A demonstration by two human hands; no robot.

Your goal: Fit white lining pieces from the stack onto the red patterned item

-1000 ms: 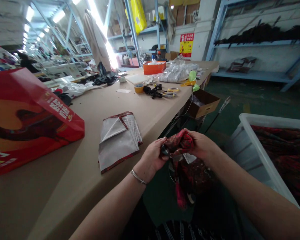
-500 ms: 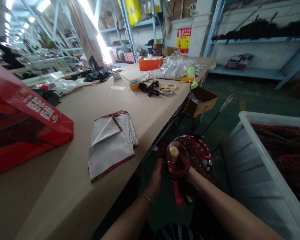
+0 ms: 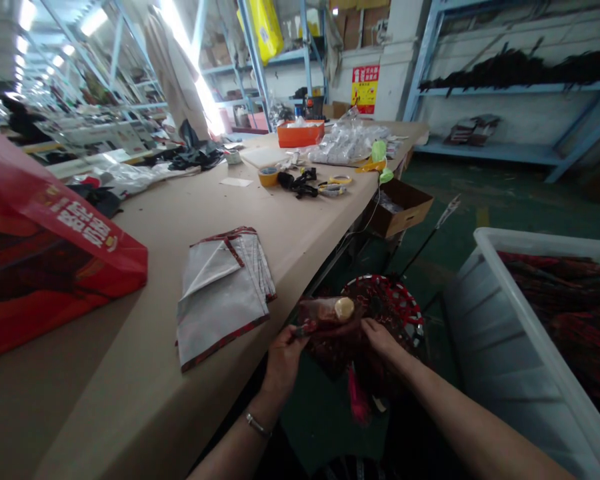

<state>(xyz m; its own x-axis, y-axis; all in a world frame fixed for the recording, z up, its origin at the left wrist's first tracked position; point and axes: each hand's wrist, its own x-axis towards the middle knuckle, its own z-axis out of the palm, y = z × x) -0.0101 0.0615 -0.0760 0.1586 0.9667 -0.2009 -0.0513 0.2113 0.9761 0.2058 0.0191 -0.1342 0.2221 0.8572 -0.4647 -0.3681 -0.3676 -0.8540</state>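
Factory floor: tan table [image 3: 130,320] at left, white bin [image 3: 530,320] of red cloth at right. Since the prior view, the clear plastic packet [image 3: 320,311] with cream tip has swung from upright to level. Left hand [image 3: 283,363] grips its near end; right hand [image 3: 383,340], just beside it, holds dark red fabric [image 3: 337,350].

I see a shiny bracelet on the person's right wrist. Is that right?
Not quite. The head view shows the shiny bracelet on the wrist of the person's left hand, not the right one. It is still a shiny bracelet on the person's wrist.
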